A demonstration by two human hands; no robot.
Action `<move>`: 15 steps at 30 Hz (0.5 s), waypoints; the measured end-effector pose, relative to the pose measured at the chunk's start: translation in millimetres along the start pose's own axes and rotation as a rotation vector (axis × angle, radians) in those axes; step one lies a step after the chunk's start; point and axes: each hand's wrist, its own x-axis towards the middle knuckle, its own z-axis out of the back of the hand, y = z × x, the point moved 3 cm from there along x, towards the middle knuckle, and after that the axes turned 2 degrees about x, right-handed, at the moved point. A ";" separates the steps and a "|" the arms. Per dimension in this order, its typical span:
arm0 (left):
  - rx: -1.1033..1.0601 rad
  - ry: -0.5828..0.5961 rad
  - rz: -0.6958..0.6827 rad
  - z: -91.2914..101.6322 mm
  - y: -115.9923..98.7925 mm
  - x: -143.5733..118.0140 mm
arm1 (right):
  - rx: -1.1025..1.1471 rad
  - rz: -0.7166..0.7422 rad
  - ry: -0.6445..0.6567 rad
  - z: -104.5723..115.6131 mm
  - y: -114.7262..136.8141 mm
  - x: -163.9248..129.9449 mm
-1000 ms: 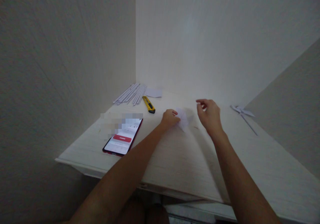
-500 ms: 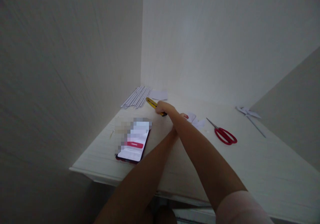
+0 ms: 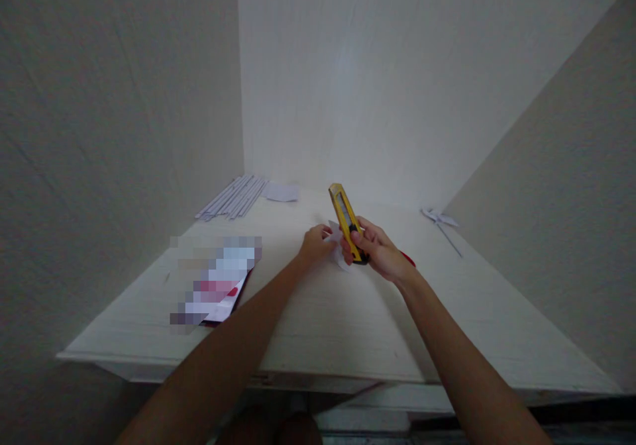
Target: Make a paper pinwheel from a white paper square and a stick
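Observation:
My right hand (image 3: 375,249) grips a yellow box cutter (image 3: 346,220) above the table, its thumb on the black slider. The cutter tilts up and away from me; I cannot tell whether the blade is out. Just left of it, my left hand (image 3: 317,245) has its curled fingers on a folded piece of white paper (image 3: 339,249), held low near the tabletop. The cutter and the right fingers partly cover the paper. Behind my right hand, only a bit of the scissors' red handle (image 3: 408,258) shows.
A phone (image 3: 218,293) with a lit screen lies at the left of the white table (image 3: 348,332). Rolled paper sticks (image 3: 233,198) and paper squares (image 3: 282,192) lie at the back left corner. A paper pinwheel (image 3: 440,218) rests at the back right, by the walls.
My right hand has carried the box cutter from the back left to the right, uncrossing my arms. It now hides most of the scissors. The view has shifted too.

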 end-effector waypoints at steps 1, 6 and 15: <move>0.018 0.009 -0.023 0.4 0.4 0.7 | 0.001 0.000 -0.029 7.0 -1.3 -9.9; -0.013 -0.043 -0.010 6.3 -2.2 0.8 | -0.055 -0.037 -0.123 39.0 -14.3 -46.7; -0.024 -0.015 0.052 6.8 -8.3 -4.2 | -0.947 -0.087 -0.195 64.0 -22.3 -65.0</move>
